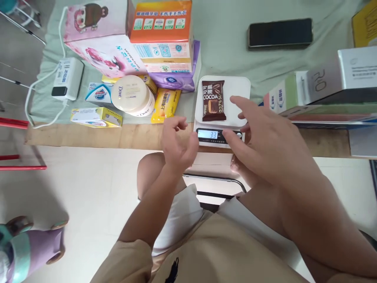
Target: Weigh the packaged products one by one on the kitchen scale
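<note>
Cocoa packet (213, 100) lies lengthwise on the scale (238, 84), pointing away from me, just left of my right hand (259, 137), which hovers nearer with fingers spread; my left hand (176, 143) hangs loosely curled, empty

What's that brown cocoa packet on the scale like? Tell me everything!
The cocoa packet is a small, glossy brown wrapper, sealed, with white "COCOA" lettering and a picture of a layered biscuit. It lies flat, upright to the viewer, on the left part of the white kitchen scale, whose display reads 33. Nothing but the scale touches it; the right hand hovers just beside it and the left hand stays lower.
</note>
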`<action>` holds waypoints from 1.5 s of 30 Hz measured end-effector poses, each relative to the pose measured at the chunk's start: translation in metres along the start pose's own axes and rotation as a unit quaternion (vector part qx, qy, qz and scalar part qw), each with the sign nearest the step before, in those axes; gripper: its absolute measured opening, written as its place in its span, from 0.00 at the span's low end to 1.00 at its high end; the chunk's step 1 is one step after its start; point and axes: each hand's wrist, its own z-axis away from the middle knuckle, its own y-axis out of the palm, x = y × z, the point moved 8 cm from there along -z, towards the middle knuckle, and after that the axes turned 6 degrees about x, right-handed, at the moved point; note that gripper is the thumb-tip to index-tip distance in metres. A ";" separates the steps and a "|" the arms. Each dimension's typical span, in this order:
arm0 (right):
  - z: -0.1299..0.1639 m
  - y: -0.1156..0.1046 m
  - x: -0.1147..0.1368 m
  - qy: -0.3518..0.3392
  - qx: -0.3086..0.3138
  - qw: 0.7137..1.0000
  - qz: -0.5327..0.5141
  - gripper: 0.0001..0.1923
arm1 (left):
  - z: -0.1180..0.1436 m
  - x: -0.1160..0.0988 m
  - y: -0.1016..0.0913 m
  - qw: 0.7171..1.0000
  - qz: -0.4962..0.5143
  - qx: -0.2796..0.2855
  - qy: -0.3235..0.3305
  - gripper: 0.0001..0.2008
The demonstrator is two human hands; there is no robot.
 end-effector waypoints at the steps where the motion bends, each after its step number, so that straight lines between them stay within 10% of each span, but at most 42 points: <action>1: 0.001 -0.004 -0.002 0.007 -0.011 1.000 -0.015 0.29 | -0.010 0.000 0.001 1.000 0.003 0.004 -0.008 0.11; 8: -0.011 -0.008 -0.002 -0.064 -0.056 0.982 -0.168 0.18 | -0.080 0.001 0.035 0.995 0.028 0.085 0.037 0.23; 19: -0.031 0.014 0.001 -0.071 0.001 0.974 -0.216 0.18 | -0.061 0.031 0.040 0.995 0.004 0.067 -0.073 0.08; 27: -0.037 0.029 0.005 -0.064 0.003 0.985 -0.159 0.21 | -0.050 0.037 0.044 0.967 -0.121 0.153 -0.163 0.06; 32: -0.035 0.030 0.015 -0.032 -0.012 0.982 -0.184 0.17 | -0.050 0.024 0.041 0.982 -0.071 0.143 -0.096 0.08; 38: -0.024 -0.007 0.019 -0.056 -0.173 0.965 -0.187 0.13 | -0.042 0.004 0.039 0.990 0.065 0.106 -0.068 0.15; 45: 0.044 -0.023 -0.010 -0.070 -0.208 0.917 -0.333 0.21 | -0.042 -0.004 0.023 0.981 0.192 0.014 -0.012 0.21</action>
